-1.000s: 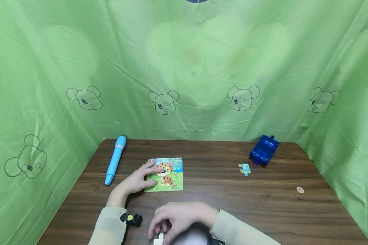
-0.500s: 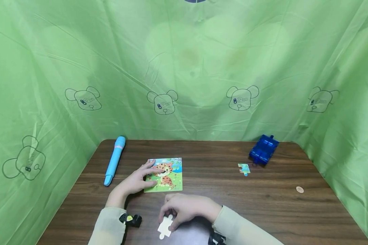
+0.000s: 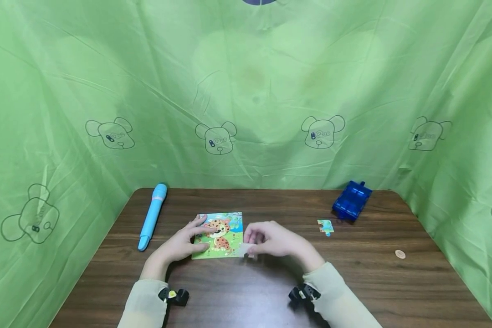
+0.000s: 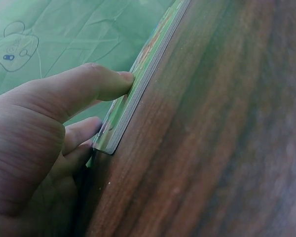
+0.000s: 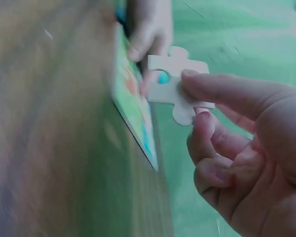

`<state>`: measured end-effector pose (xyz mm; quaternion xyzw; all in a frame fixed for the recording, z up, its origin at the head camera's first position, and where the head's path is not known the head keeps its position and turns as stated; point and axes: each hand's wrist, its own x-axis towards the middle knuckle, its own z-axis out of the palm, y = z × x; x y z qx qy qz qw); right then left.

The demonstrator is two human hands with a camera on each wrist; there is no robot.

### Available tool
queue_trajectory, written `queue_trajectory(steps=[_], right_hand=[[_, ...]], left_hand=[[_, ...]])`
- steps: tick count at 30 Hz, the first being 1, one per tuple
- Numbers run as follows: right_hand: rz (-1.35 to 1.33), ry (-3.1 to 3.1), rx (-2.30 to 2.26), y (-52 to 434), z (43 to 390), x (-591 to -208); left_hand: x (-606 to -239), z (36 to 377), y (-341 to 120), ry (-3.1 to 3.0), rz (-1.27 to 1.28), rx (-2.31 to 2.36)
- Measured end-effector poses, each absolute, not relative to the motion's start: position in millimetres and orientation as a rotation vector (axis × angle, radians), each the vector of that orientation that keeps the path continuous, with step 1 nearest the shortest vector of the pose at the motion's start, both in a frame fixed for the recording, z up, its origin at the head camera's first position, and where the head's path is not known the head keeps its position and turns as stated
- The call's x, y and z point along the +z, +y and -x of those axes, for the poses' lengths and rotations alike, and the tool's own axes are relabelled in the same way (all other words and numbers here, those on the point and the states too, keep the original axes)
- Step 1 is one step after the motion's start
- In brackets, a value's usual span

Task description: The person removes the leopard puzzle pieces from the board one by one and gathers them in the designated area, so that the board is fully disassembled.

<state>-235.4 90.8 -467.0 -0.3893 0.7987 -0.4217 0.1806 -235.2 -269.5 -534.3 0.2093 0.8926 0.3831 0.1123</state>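
scanning the table from left to right, we first note a light blue pen-shaped toy [image 3: 153,215] lying at about 10 o'clock from the work area, well apart from both hands. next comes the left hand [image 3: 183,242], fingers fairly straight and resting on the left edge of the puzzle board [image 3: 219,235]; the left wrist view shows the thumb pressed against the board's edge. just right of it, the right hand [image 3: 272,239] pinches a pale puzzle piece [image 3: 246,249] between thumb and forefinger, held at the board's 4 o'clock corner; in the right wrist view the piece [image 5: 176,85] shows its blank back to the camera and hangs just off the board edge, with the other fingers loosely curled. we cannot tell whether it touches the board.

further right, at about 2 o'clock, a loose printed puzzle piece [image 3: 325,226] lies near a blue plastic box [image 3: 352,201], and a small round disc [image 3: 400,254] sits at 3 o'clock.

risks, in our judgement:
- the pinch is light and near one edge of the piece, so it could slip or swing.
- the piece may meet the board in the wrong orientation and jam on its tabs.
- pushing sideways could slide the board if the left hand eases its pressure.
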Motion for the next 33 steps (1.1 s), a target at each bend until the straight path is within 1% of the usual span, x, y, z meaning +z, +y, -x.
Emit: queue_trajectory(steps=[6,15,21,28,33], right_hand=[[0.943,2.274,-1.432,121.0,247.9,-461.7],[0.641,2.240,-1.612,154.1,263.4,-475.5],[0.576,2.146,-1.728,182.5,271.9,-481.8],[0.485,2.349,-1.733,202.2,278.1,-479.7],[0.408,2.370,-1.721,213.4,280.1,-477.2]], left_hand=[[-535.8,234.7,-271.5,2.636,-0.632,1.119],[-537.1,235.3,-271.9,2.641,-0.655,1.129],[-536.3,236.1,-271.0,2.635,-0.641,1.121],[-537.4,236.5,-270.8,2.626,-0.646,1.141],[-538.1,235.9,-271.5,2.618,-0.630,1.158]])
